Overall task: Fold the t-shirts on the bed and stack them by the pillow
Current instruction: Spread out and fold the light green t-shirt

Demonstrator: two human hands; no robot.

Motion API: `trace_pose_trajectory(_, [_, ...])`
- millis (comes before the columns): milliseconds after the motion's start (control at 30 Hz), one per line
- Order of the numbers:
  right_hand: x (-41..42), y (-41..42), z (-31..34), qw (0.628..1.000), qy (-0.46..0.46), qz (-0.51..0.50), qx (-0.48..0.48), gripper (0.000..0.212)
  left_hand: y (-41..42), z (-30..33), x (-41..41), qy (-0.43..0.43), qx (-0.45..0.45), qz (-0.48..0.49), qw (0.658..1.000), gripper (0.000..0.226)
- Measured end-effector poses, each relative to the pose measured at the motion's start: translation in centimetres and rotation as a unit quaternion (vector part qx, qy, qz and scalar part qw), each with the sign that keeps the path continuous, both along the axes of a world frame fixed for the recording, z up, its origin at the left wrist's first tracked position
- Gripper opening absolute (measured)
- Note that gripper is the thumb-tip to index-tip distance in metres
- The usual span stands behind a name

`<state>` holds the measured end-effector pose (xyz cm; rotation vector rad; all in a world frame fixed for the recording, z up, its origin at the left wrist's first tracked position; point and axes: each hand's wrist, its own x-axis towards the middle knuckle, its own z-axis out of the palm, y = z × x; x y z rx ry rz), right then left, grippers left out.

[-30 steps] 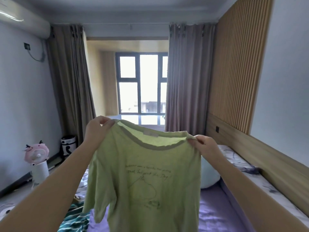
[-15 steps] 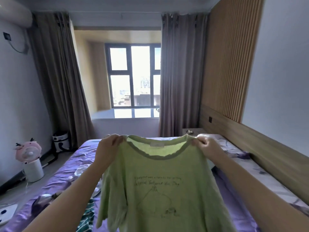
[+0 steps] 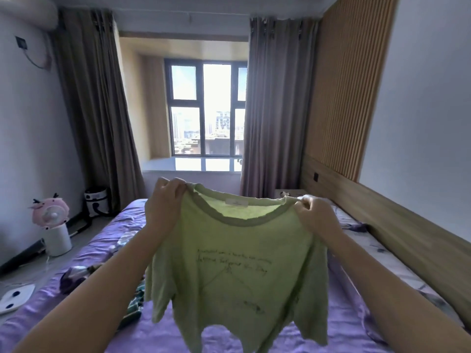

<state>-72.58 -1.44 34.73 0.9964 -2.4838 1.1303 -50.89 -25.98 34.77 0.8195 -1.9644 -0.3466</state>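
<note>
A light green t-shirt [image 3: 237,271] with a grey collar and dark printed writing hangs spread in front of me above the purple bed [image 3: 107,240]. My left hand [image 3: 165,202] grips its left shoulder by the collar. My right hand [image 3: 316,212] pinches the right shoulder. The hem hangs loose just above the sheet. A teal patterned garment [image 3: 133,304] lies on the bed behind the shirt's left sleeve, mostly hidden. A patterned pillow [image 3: 367,240] lies along the wooden headboard on the right.
A dark crumpled cloth [image 3: 74,276] lies near the bed's left edge. On the floor to the left stand a pink fan on a white base [image 3: 52,225], a white scale [image 3: 14,296] and a small white appliance [image 3: 95,200]. A wooden headboard [image 3: 382,220] runs along the right.
The view has tilted down and more of the bed shows. Both hands have lowered the shirt toward the bed, still holding its shoulders.
</note>
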Motion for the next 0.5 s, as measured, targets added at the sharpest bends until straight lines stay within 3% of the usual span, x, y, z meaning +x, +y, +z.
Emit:
trace_pose_trajectory(167, [3.0, 5.6, 0.6, 0.995, 0.053, 0.083, -0.004, 0.016, 5.5, 0.5, 3.0, -0.012, -0.057, 0.043, 0.997, 0.022])
trace_pose_trajectory(367, [5.5, 12.9, -1.1, 0.987, 0.154, 0.041, -0.001, 0.008, 12.7, -1.1, 7.9, -0.024, -0.135, 0.067, 0.988, 0.019])
trace_pose_trajectory(500, [6.9, 15.8, -1.8, 0.982, 0.186, 0.013, 0.023, 0.021, 15.5, -1.2, 9.7, -0.071, -0.172, 0.077, 0.98, 0.03])
